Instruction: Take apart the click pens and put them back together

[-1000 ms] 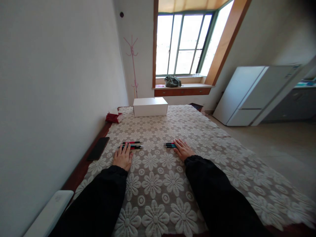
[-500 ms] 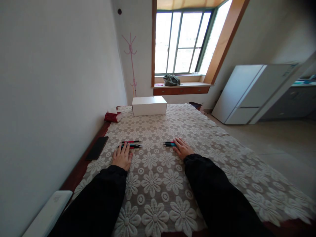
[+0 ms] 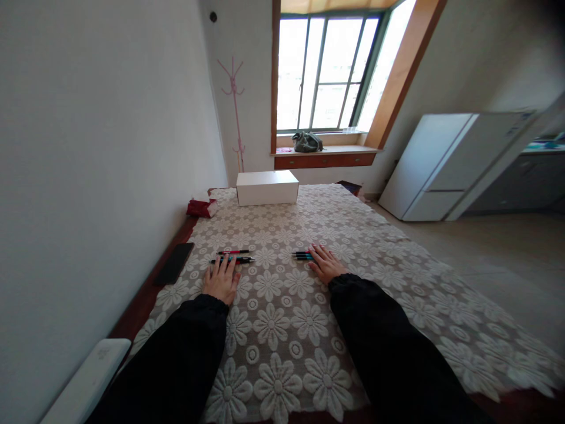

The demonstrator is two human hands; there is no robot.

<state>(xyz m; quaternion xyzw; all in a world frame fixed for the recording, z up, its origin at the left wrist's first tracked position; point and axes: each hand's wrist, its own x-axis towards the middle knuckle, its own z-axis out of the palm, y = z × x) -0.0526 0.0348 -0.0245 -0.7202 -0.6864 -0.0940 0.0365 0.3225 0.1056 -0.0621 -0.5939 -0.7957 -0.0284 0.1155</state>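
Note:
My left hand [image 3: 222, 281] lies flat on the lace tablecloth [image 3: 271, 325], fingers spread, with its fingertips over a dark pen with a teal part [image 3: 245, 259]. Just beyond those fingertips, a red and black pen [image 3: 234, 252] lies crosswise. Across a gap, my right hand [image 3: 327, 264] also rests palm down with fingers apart. Its fingertips cover the right ends of several dark pens [image 3: 302, 255] lying side by side, their tips pointing left. How many pens are under each hand is partly hidden.
At the table's far end stands a white box [image 3: 267, 189]. Along the left edge are a red packet [image 3: 201, 208], a black phone [image 3: 175, 263] and a long white object [image 3: 90, 380] by the wall. A white refrigerator [image 3: 435, 165] stands beyond the table's right side.
My left hand has shifted slightly to the right, and its fingers now hide a red part that showed beside the dark pen. My right hand stays nearly in place.

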